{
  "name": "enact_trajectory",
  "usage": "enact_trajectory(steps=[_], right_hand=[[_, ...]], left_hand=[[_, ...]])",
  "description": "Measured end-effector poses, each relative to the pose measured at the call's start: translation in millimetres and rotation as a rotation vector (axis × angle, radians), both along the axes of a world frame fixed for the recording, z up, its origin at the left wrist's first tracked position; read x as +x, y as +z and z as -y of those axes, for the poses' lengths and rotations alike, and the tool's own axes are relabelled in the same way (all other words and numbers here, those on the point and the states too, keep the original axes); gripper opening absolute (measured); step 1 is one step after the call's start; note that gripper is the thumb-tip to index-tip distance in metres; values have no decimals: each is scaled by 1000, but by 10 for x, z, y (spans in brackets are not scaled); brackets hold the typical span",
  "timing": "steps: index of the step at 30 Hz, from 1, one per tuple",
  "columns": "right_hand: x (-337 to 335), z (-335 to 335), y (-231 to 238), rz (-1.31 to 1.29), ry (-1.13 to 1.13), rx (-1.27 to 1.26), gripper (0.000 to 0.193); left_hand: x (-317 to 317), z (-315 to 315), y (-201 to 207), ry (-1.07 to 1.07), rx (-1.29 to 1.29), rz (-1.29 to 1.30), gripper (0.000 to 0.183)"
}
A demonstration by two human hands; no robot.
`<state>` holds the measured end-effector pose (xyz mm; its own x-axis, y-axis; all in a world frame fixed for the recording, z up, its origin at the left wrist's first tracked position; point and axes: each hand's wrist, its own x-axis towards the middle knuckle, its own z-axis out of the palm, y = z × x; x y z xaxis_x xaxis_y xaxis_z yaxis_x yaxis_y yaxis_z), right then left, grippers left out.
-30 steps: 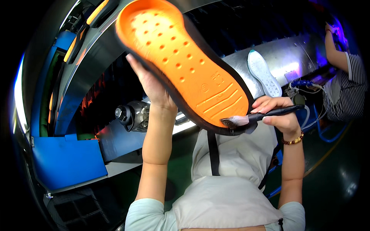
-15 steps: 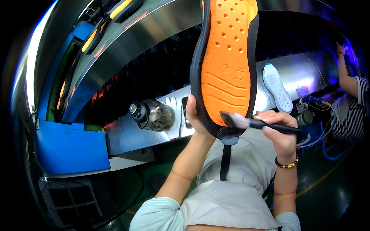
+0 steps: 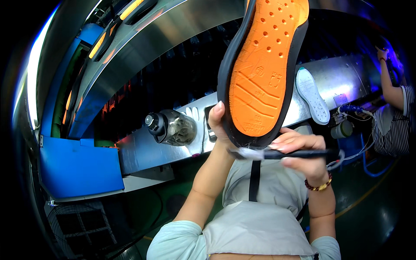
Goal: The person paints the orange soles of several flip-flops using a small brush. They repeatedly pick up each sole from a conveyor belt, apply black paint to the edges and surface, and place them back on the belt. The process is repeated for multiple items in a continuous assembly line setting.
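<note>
A shoe sole (image 3: 259, 82), black round the rim with an orange inner face full of small dimples and moulded lines, is held up in front of me, its inner face towards me. My left hand (image 3: 219, 123) grips its lower left edge; most of the fingers are hidden behind it. In my right hand (image 3: 307, 149) is a brush (image 3: 277, 154), pinched by its black handle and held nearly level. The brush head, smeared by motion, is at the sole's lower end; whether it touches the rim I cannot tell.
On the metal ledge (image 3: 135, 149) beyond my arms stand a dark-lidded clear bottle (image 3: 180, 128), a white glove (image 3: 199, 138) and a white sole (image 3: 312, 96). A blue metal housing (image 3: 78, 169) is at left. Another person's arm (image 3: 392, 93) shows at far right.
The brush has moved left and down, from the orange face to the sole's lower end. The sole has tilted, its upper end swinging right.
</note>
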<state>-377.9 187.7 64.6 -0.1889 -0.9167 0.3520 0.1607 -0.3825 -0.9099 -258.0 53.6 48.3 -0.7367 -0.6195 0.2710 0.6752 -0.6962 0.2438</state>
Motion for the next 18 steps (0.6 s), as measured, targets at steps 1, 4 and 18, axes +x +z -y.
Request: enact_trajectory(steps=[1,4,18], right_hand=[[-44,6,-10,124,33,-5,19],[-203,70,13,-120,-100,44,18],[-259,65,250,-147,230,-13,18]], left_hand=[[-1,6,15,8,-7,-12,51],[-11,50,49,16,-36,-18,51],[40,251,141,-223,18,341,41]])
